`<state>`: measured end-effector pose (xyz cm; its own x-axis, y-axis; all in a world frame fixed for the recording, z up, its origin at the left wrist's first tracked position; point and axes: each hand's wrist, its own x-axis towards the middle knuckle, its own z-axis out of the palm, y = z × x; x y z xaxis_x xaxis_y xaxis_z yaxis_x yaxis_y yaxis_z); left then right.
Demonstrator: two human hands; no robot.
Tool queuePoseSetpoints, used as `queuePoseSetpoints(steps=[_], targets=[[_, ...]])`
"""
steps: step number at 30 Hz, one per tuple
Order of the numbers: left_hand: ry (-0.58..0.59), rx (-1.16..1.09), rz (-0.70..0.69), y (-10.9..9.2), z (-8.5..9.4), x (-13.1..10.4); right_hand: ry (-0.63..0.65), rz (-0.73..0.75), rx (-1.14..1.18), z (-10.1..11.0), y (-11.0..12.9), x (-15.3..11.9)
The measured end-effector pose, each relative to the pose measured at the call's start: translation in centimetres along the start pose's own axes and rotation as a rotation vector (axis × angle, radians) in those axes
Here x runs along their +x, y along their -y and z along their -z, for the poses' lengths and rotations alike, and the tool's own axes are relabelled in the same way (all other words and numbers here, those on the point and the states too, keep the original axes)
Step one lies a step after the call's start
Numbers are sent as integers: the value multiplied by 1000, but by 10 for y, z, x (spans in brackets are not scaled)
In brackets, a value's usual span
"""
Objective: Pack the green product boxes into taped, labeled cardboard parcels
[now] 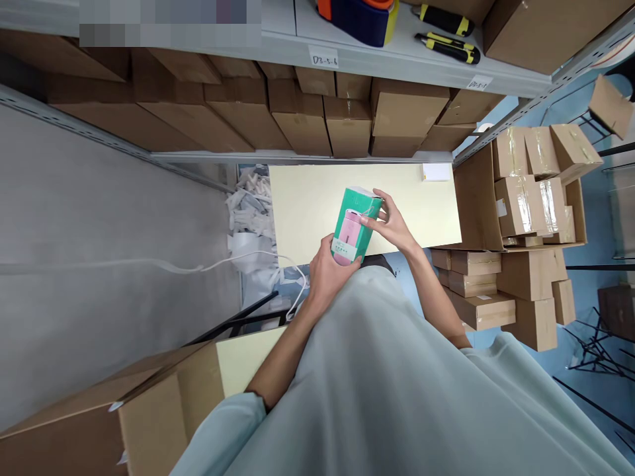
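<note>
A green product box [356,225] with a picture of a pink device on its front is held tilted above the near edge of a pale yellow tabletop [307,205]. My left hand [325,276] is closed round the box's lower end. At its upper right, my right hand [391,221] grips the side and top edge, the thumb lying across the front. The white top of the box faces away from me, and whether it is sealed cannot be made out.
Above the table runs a metal shelf [278,41] with cardboard boxes [347,125], a tape dispenser [364,20] and several utility knives [449,47]. A small white box [435,172] lies at the table's far right. Cartons [526,205] are stacked rightward; white packing scraps [253,218] lie left, near a white cable [238,256].
</note>
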<state>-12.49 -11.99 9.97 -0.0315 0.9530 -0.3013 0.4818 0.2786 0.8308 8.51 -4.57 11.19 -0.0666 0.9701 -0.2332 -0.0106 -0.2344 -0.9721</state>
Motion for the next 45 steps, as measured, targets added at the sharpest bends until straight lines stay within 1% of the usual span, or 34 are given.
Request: queuePoseSetpoints(steps=[3,5,6,8,10,11,13,15,18,20,21,22,24,26,27,28,30,31,33,35,37,39,41,43,45], targets=[[20,-92,-14,7,-2,2,-21,8,-22,-3,6,-4],[55,-224,-6,14,-2,6,-11,40,-42,-1,13,-9],[92,-306,6,18,-1,7,-2,62,-58,0,18,-11],[216,-471,42,24,4,9,17,117,-106,3,30,-17],[345,-608,88,27,13,11,33,177,-171,5,42,-22],[391,-662,113,27,17,11,42,209,-203,6,47,-24],[442,-753,170,29,25,10,60,269,-253,7,56,-28],[486,-823,221,30,30,10,83,311,-283,9,59,-31],[521,-860,237,33,29,13,107,300,-299,11,54,-32],[476,-820,203,34,22,16,69,236,-320,9,45,-30],[424,-768,174,33,17,17,28,195,-336,8,39,-28],[345,-685,135,31,11,17,-21,154,-353,5,33,-25],[147,-440,32,25,0,16,-114,94,-376,-1,20,-19],[-15,-200,-73,18,-8,14,-186,84,-377,-5,10,-10],[-54,-128,-114,15,-9,12,-208,95,-369,-5,6,-5],[-56,-102,-143,13,-10,12,-219,112,-352,-5,3,-1],[4,-183,-139,14,-6,13,-208,145,-293,1,-1,6],[51,-265,-100,17,-2,14,-192,155,-259,4,-1,9],[141,-448,46,25,6,20,-180,163,-210,12,2,11],[188,-610,220,33,13,26,-204,174,-203,15,8,8],[219,-764,364,38,15,34,-232,224,-248,12,15,-1],[266,-918,480,37,13,43,-238,334,-368,2,22,-15],[302,-1043,565,34,9,54,-207,475,-546,-11,23,-34],[321,-1112,605,28,6,65,-133,606,-729,-25,18,-52],[346,-1137,617,23,4,75,-44,724,-880,-35,6,-67]])
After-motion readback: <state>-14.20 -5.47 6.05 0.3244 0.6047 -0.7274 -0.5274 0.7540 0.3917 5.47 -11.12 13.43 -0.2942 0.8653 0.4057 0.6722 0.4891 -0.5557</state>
